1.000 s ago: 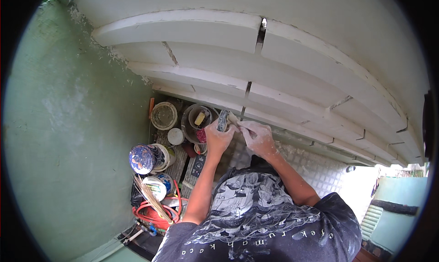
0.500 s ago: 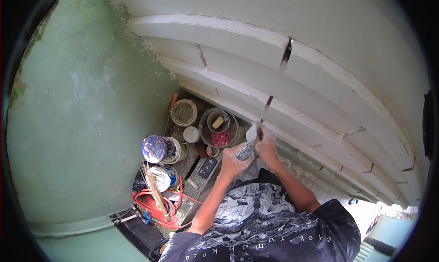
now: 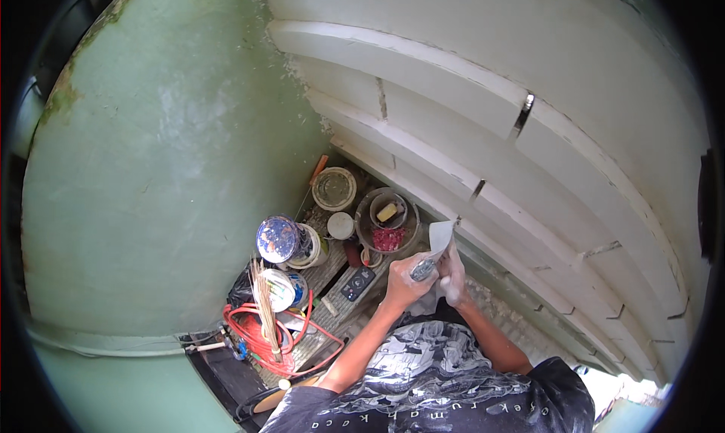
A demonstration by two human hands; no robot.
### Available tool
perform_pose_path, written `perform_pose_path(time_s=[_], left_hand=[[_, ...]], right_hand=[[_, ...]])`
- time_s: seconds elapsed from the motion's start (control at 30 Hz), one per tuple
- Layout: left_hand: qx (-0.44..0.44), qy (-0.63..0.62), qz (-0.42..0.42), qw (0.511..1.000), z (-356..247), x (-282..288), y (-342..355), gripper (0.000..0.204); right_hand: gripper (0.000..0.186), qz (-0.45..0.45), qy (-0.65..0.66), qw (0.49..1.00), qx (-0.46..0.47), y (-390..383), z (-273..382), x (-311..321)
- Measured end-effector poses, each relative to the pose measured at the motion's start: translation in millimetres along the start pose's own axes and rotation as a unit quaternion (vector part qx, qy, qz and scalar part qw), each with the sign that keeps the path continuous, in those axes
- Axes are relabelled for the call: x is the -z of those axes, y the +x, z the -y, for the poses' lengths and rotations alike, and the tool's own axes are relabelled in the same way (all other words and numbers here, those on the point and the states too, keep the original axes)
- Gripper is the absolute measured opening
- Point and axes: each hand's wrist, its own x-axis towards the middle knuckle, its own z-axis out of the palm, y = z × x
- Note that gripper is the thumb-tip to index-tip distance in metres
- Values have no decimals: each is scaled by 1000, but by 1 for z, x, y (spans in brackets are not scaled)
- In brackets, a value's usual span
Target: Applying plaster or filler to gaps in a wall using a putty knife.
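My left hand (image 3: 406, 280) is closed round a small grey object with a mottled surface (image 3: 423, 269), whose kind I cannot make out. A pale, thin, sheet-like piece (image 3: 441, 235) rises between my two hands, its upper edge bent over toward the wall. Dusted white, my right hand (image 3: 453, 274) is closed against the lower part of that piece, and its fingers are partly hidden. Both hands are close together in front of my chest.
White ribbed panelling (image 3: 423, 115) slopes close beyond my hands. A green wall (image 3: 151, 168) stands left. On the planks are a bucket (image 3: 411, 240) with a pot and red material inside, paint cans (image 3: 277, 240), a black device (image 3: 357, 280) and a coiled red hose (image 3: 240, 329).
The view has shifted, so the surroundings sit further right and lower. My right hand has turned and moved down along the pale piece, which now shows more of its face.
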Motion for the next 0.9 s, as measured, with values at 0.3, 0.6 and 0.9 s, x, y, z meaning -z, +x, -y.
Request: perform_pose_path(time_s=[0.3, 0.6, 0.9], left_hand=[[108, -128, 176, 970, 15, 37, -12, 37], [148, -353, -79, 920, 54, 78, -7, 49], [373, -536, 79, 753, 61, 86, -15, 60]], right_hand=[[138, 114, -265, 946, -151, 16, 18, 3], [33, -175, -23, 959, -223, 35, -9, -7], [46, -60, 176, 914, -361, 28, -3, -13]])
